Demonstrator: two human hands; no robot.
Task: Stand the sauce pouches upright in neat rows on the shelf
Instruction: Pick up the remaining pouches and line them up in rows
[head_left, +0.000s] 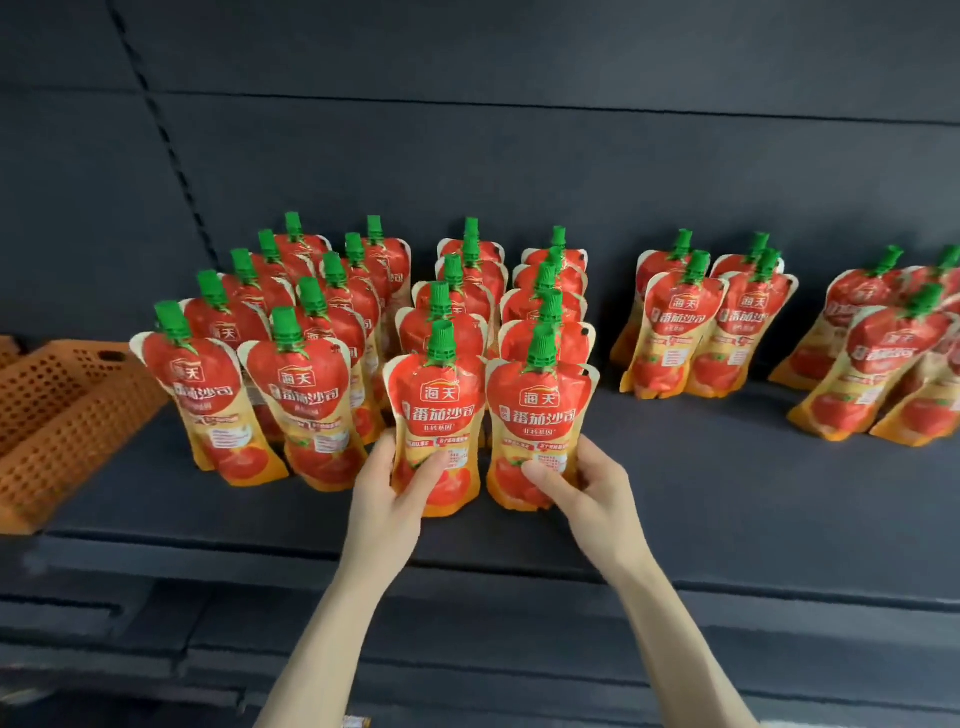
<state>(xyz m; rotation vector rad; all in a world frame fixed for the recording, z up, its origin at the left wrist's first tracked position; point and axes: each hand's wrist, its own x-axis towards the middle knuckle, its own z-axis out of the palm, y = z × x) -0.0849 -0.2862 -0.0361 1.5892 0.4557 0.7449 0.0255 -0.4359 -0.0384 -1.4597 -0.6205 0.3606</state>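
Both hands sit low on the two front pouches, centre of the shelf (675, 493). The left hand (392, 486) grips the left front pouch (434, 410) near its base, thumb across the front, fingers round the back. The right hand (589, 483) holds the right front pouch (537, 415) the same way. We read that as steadying the bottoms so both stand square w/ the rows behind & line up in front. Both look upright; whether the bases touch the shelf we can't tell.

To the left two more rows (291, 364) stand full. To the right are two short rows (701, 332), then a looser group (883, 358) that leans, so we'd say there's tidying to do there.

The shelf is dark, matt & flat, w/ a dark back panel (519, 156). An orange perforated basket (62, 410) sits at its left end.
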